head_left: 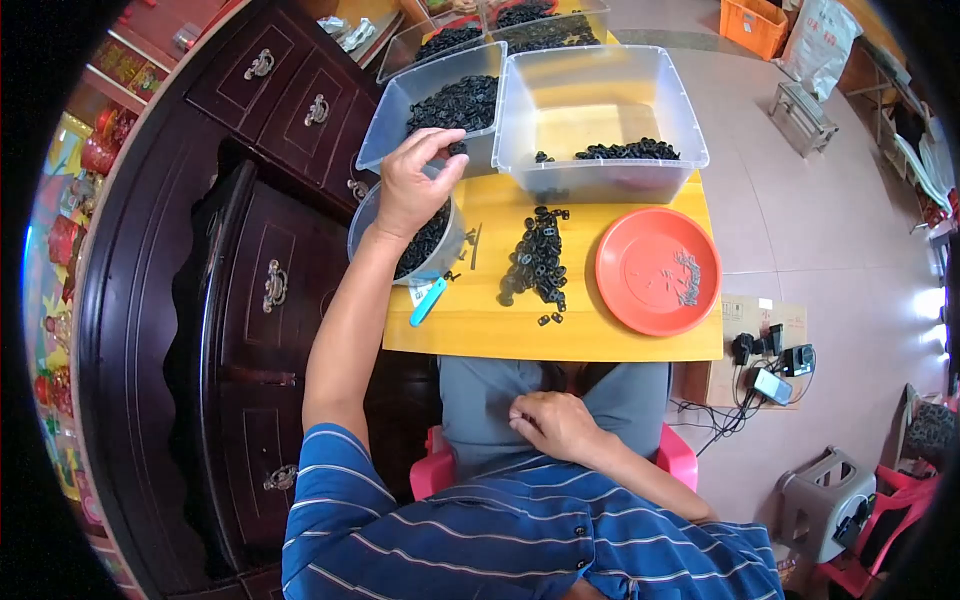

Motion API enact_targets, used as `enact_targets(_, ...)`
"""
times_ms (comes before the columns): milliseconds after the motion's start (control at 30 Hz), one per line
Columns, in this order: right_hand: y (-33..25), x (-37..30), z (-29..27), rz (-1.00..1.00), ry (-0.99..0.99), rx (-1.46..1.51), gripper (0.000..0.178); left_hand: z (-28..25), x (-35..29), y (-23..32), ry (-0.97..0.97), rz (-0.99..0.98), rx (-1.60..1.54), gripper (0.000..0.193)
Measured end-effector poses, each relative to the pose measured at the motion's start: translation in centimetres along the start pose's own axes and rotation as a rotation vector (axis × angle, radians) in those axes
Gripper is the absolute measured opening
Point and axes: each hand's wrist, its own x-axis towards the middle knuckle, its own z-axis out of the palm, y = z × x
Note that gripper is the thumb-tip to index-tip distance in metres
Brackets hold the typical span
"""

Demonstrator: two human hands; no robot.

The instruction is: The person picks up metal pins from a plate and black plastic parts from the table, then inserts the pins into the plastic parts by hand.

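My left hand (415, 182) is raised over a round clear tub (458, 240) of black parts. Its thumb and fingers pinch a small black plastic part (457, 148), partly hidden by the fingers. My right hand (560, 425) rests on my lap with fingers curled; anything inside them is hidden. In front of me, a loose pile of small black oval parts (540, 255) lies on the yellow table (450, 335). Right of the pile, a red plate (625, 300) holds small silvery pieces (688, 278). A blue-handled tool (428, 302) lies beside the tub.
A large clear bin (600, 180) with some black parts stands behind the pile. To its left is a fuller clear bin (375, 140), with more bins behind. A dark wooden cabinet (250, 300) borders the left. Cables and devices (770, 385) lie on cardboard at right, near a grey stool (828, 490).
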Motion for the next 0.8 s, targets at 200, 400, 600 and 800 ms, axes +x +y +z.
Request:
enact_targets(200,0.4,-0.1,0.8,-0.034,0.03,-0.019,0.012,-0.4,-0.7,0.7,-0.17,-0.019,-0.035,0.023)
enact_targets(400,0.2,-0.3,0.6,-0.049,0.011,-0.014,0.012,-0.3,-2.2,-0.6,-0.433,-0.015,-0.036,0.024)
enact_targets(600,0.2,-0.3,0.5,-0.044,-0.003,-0.013,0.013,-0.2,-3.3,-1.0,-0.463,-0.084,-0.054,0.022)
enact_targets(800,0.1,-0.1,0.5,-0.05,-0.007,-0.021,0.014,0.0,-3.8,-1.4,-0.578,-0.072,-0.068,0.023)
